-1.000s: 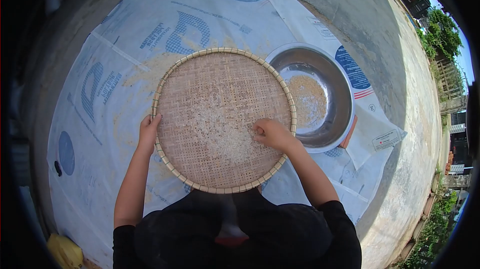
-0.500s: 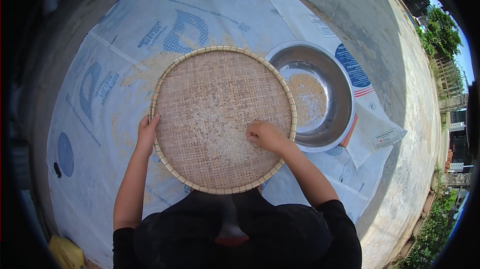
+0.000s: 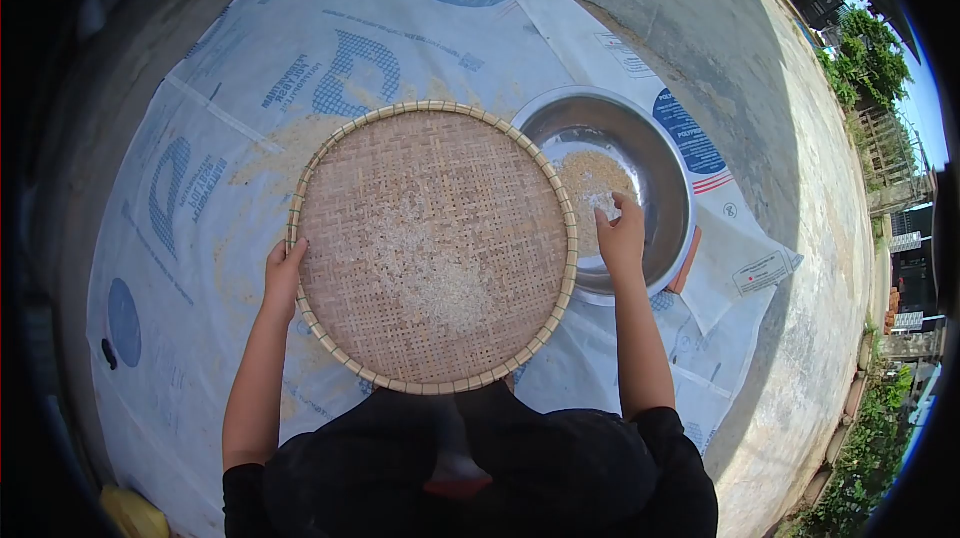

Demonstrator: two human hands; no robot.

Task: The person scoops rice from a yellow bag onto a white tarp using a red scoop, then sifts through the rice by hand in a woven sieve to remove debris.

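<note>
My left hand [image 3: 284, 273] grips the left rim of a round woven bamboo winnowing tray [image 3: 350, 173], thumb on top and fingers hidden beneath. Pale rice grains [image 3: 440, 288] lie scattered over its middle and lower part. My right hand [image 3: 622, 228] is above a wide stainless steel basin [image 3: 672, 208] to the right of the tray. Its thumb and index finger are apart, and I see nothing held between them. Tan grain or husks [image 3: 592, 176] lie on the basin's bottom. The tray's right rim overlaps the basin's left edge.
A blue-and-white printed plastic sheet [image 3: 190, 313] covers the ground, with tan husks spread on it around the tray. A reddish-brown strip [image 3: 686, 263] lies beside the basin. A yellow object [image 3: 135, 513] is at lower left. Concrete [image 3: 690, 48] surrounds the sheet.
My right hand has moved from the grains on the tray rightward to over the basin, and its fingers have opened. My left hand still holds the tray's rim.
</note>
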